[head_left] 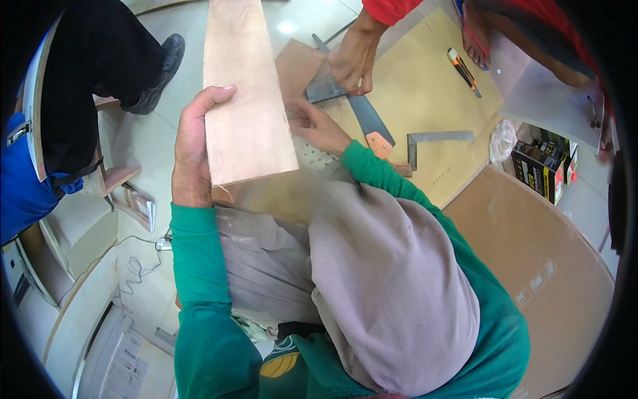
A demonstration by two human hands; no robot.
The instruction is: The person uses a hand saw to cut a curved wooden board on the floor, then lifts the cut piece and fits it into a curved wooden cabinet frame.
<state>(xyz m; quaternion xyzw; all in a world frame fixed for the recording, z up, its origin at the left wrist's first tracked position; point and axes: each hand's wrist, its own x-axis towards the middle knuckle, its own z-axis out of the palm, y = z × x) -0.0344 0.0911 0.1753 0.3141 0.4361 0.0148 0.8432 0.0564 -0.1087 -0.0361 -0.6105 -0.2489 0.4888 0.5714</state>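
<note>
Wooden board [246,100], one: long, flat, pale, squared off at the near end, with a slightly ragged lower edge. Location: raised in front of the person, its near end beside the grey-clad knee [399,286], its far end reaching the top of the view (whatever supports the underside is hidden). Left hand [194,133]: grasping the board along its left edge, thumb laid over the upper face, fingers out of sight beneath. Right hand [320,128]: bent, close by the right edge; blurred, so whether it grips or merely touches cannot be told. Handling, as judged: stiff, moderately light for its length, dry rather than slippery, sturdy save for splinters along the raw edges. Best hold: both long edges, near the middle for balance, palms clear of the cut end. Adjacent items: handsaw [379,141] with orange handle; metal square [438,137], L-shaped; orange-and-black utility knife [464,72], lying on a yellowish sheet [432,86]. Also present: a co-worker's hand [352,63], red-sleeved, set down on a dark grey block [324,85] beside the saw.
</note>
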